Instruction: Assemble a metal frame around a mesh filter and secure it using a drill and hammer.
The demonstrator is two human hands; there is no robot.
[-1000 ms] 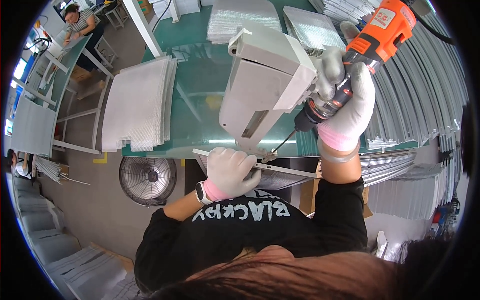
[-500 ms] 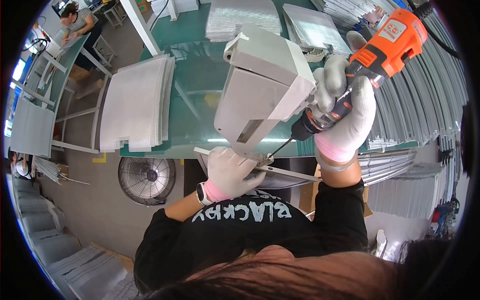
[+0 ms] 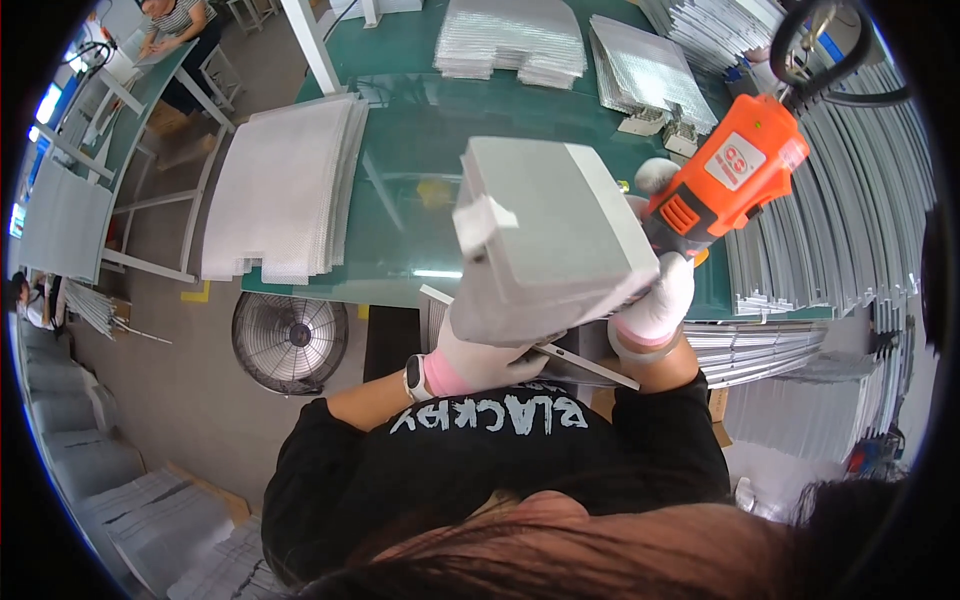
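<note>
My right hand point(image 3: 668, 300), in a white glove with a pink cuff, is wrapped round an orange and black electric screwdriver point(image 3: 728, 165). Close beside the tool is a pale grey box-shaped housing point(image 3: 560, 215); how the two are joined is hidden. The housing covers the screwdriver's tip and part of my left hand point(image 3: 480, 355), gloved likewise. That left hand grips a panel with a light metal frame point(image 3: 590, 366), held at the table's front edge against my body. Its fingertips are mostly out of sight.
On the green table point(image 3: 400, 215) lie a stack of white mesh sheets point(image 3: 285, 190) at left and silvery sheet stacks point(image 3: 510, 40) at the back. Long metal strips point(image 3: 830, 210) are piled at right. A floor fan point(image 3: 290, 340) stands lower left. Another person point(image 3: 180, 40) sits at a far table.
The screwdriver and my right hand have come down and left toward me. The grey housing has tilted and dropped lower, now covering the screwdriver tip and part of my left hand.
</note>
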